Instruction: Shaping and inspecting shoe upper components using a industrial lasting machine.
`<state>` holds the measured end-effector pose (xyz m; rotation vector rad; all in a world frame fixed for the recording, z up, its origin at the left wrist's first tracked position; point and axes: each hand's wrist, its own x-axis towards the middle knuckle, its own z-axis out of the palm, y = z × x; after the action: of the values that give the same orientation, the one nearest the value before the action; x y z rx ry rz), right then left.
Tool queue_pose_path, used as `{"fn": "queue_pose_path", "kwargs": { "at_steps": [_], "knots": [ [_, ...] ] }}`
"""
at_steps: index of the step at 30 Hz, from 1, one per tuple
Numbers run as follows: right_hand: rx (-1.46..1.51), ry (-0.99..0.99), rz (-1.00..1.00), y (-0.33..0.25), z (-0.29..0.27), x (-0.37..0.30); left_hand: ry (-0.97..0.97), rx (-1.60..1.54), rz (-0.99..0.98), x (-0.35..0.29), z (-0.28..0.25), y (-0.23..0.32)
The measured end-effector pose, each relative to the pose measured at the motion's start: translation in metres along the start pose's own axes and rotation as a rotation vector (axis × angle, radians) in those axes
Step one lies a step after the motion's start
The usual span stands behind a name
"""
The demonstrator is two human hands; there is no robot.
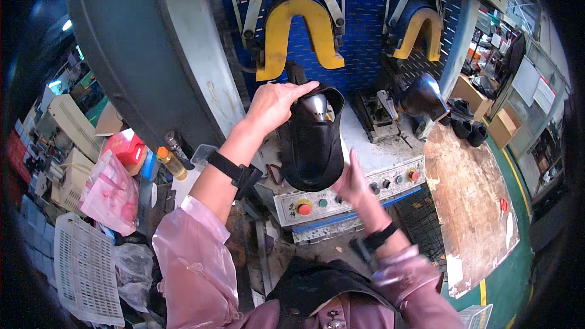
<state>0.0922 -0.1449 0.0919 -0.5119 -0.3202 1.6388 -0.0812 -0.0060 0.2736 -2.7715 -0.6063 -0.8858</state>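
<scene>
A black boot (308,152) sits in front of me at the left station of a machine, its opening around a shiny metal form (314,108). My left hand (271,106) is closed at the boot's upper edge, with the index finger laid along the rim. Beside the boot's lower right side is my right hand (352,181), smeared by motion; its thumb points up and its other fingers are partly hidden. Whether it touches the boot I cannot tell. Above the boot hangs a yellow U-shaped clamp (283,21).
Below the boot runs a control panel (323,203) with several buttons. A second station to the right has another metal form (425,97) and yellow clamp (421,30). Black shoes (466,123) lie by a worn board (472,207). A bottle (172,163) and white basket (85,271) are left.
</scene>
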Motion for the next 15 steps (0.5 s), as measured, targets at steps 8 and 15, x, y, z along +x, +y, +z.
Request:
{"fn": "queue_pose_path", "kwargs": {
  "at_steps": [8,15],
  "knots": [
    [0.215,0.3,-0.291,0.075,0.035,-0.008,-0.064,0.034,-0.049,-0.005,-0.008,0.011],
    [-0.048,0.504,-0.424,0.085,0.013,0.04,-0.024,0.125,-0.119,-0.015,-0.004,0.027]
  ]
}}
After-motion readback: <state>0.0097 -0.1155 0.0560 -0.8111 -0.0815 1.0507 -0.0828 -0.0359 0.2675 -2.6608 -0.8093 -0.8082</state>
